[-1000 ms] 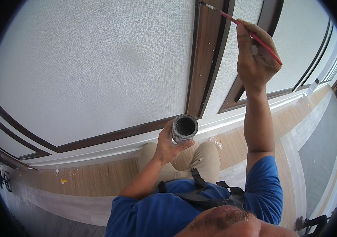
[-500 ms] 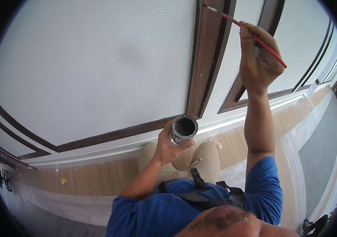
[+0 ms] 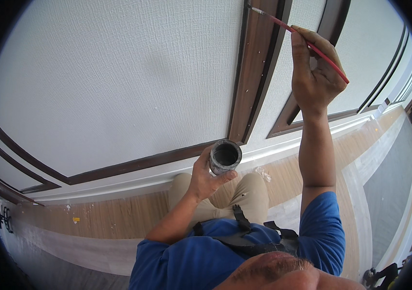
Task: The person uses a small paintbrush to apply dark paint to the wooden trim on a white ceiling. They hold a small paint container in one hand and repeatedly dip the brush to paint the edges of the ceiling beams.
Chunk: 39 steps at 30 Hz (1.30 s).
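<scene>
My right hand (image 3: 316, 72) is raised high and grips a thin red-handled paintbrush (image 3: 302, 38). Its pale tip touches the edge of a vertical dark brown wood trim strip (image 3: 254, 72) on the white textured wall (image 3: 119, 82). My left hand (image 3: 206, 176) holds a small grey, paint-smeared cup (image 3: 225, 156) upright at chest height, its dark inside facing me. The cup sits in front of the horizontal brown trim near the baseboard.
My knees in beige trousers (image 3: 244, 193) are close to the wall. Light wood flooring (image 3: 109, 217) with small paint specks runs along a white baseboard (image 3: 119, 186). More dark trim frames (image 3: 322, 116) panel the wall to the right.
My right hand has edged slightly along the vertical trim with the brush tip still on it. The left hand and cup stay put.
</scene>
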### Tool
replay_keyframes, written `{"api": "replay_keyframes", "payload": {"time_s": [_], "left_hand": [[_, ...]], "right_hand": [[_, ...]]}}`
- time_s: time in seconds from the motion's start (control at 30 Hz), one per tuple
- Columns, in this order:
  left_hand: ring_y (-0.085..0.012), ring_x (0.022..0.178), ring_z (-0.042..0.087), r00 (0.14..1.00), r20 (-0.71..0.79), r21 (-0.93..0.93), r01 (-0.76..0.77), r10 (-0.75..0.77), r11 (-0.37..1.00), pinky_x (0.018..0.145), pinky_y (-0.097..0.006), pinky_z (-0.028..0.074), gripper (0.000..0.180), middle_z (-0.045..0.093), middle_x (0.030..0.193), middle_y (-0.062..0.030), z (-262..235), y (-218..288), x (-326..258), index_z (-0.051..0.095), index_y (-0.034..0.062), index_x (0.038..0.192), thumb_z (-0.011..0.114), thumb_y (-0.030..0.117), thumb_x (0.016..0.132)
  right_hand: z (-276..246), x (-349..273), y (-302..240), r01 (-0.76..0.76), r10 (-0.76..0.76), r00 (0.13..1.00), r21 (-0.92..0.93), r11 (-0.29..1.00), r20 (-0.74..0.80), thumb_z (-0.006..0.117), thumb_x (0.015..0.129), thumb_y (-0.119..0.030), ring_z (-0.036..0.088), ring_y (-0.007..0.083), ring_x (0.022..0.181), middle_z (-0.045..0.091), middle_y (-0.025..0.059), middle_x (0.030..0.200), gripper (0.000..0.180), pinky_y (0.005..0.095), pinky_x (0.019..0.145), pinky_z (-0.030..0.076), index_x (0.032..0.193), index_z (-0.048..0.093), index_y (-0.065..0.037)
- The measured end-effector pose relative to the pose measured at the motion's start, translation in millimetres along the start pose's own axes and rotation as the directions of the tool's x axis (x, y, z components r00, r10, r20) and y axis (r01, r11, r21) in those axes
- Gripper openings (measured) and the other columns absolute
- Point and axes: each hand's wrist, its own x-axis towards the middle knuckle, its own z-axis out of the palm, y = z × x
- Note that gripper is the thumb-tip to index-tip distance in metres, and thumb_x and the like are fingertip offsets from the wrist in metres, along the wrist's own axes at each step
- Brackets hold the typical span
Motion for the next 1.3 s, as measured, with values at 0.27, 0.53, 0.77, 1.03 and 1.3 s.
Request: {"api": "replay_keyframes", "payload": {"time_s": [0.27,0.53,0.77,1.03,1.3], "left_hand": [[-0.0170,0.114,0.060,1.000,-0.013,-0.027,-0.011,0.011,1.000,0.102,-0.035,0.047,0.075,0.061,0.123,-0.0076,-1.8,-1.4,-0.8,0.049,0.0011,0.135,0.090,0.025,0.076],[-0.0203,0.120,0.058,1.000,-0.005,-0.037,0.002,-0.002,0.999,0.105,-0.036,0.045,0.083,0.060,0.129,-0.0117,-1.3,-4.0,-1.5,0.046,-0.0007,0.139,0.089,0.032,0.076],[-0.0193,0.118,0.058,1.000,0.007,-0.020,0.002,-0.002,1.000,0.104,-0.035,0.046,0.082,0.060,0.128,-0.0106,-2.6,-2.7,-1.7,0.047,0.0003,0.139,0.089,0.032,0.077],[-0.0192,0.117,0.058,1.000,-0.001,-0.005,0.001,-0.001,1.000,0.104,-0.035,0.046,0.081,0.060,0.126,-0.0101,-1.7,-3.0,-1.8,0.047,0.0000,0.138,0.089,0.031,0.076],[-0.0173,0.113,0.059,1.000,-0.007,-0.005,-0.009,0.009,1.000,0.101,-0.035,0.047,0.075,0.060,0.122,-0.0072,-2.0,-3.9,-0.9,0.049,0.0014,0.136,0.089,0.024,0.077]], "right_hand": [[-1.2,-0.1,0.8,0.014,-0.014,1.000,-0.036,0.999,-0.003,0.077,0.087,-0.004,0.071,0.0115,0.076,0.075,0.0072,0.089,0.012,0.0214,0.060,0.053,0.098,0.075,-0.004],[1.6,-0.4,-0.2,0.027,-0.028,1.000,-0.053,0.998,-0.006,0.077,0.085,-0.002,0.070,0.0109,0.075,0.075,0.0070,0.088,0.013,0.0214,0.061,0.053,0.098,0.075,-0.003],[4.3,1.9,-1.8,0.052,-0.051,0.998,-0.032,0.998,0.022,0.077,0.085,0.000,0.070,0.0111,0.076,0.075,0.0072,0.089,0.014,0.0215,0.060,0.053,0.098,0.075,-0.003],[5.0,4.2,2.3,0.114,-0.114,0.994,-0.026,0.993,0.006,0.077,0.085,0.000,0.070,0.0123,0.076,0.075,0.0085,0.090,0.013,0.0217,0.061,0.054,0.098,0.075,-0.003],[1.9,5.0,-0.8,0.052,-0.052,0.999,-0.019,0.998,-0.011,0.076,0.086,0.000,0.071,0.0125,0.077,0.075,0.0083,0.089,0.013,0.0217,0.061,0.054,0.098,0.074,-0.002]]}}
